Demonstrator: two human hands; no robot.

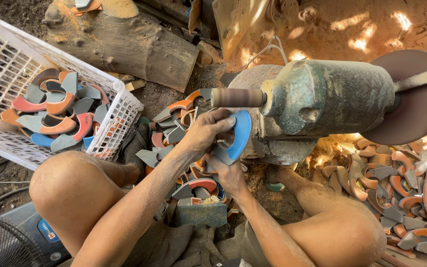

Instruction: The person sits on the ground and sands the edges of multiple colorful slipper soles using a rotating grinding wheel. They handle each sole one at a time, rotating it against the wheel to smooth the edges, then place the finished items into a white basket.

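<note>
A curved blue and grey piece (237, 138) is held just below the brown sanding drum (236, 98) that sticks out of a green motor (329, 96). My left hand (204, 132) grips the piece from above and the left. From below, my right hand (226, 174) supports the same piece. A brown sanding disc (415, 106) sits on the motor's right end.
A white plastic crate (119, 106) at the left holds several curved orange, blue and grey pieces. More such pieces lie piled under my hands (174, 128) and at the right (406, 183). A log (124, 47) lies behind. A fan (1, 242) stands at bottom left. My bare knees flank the work.
</note>
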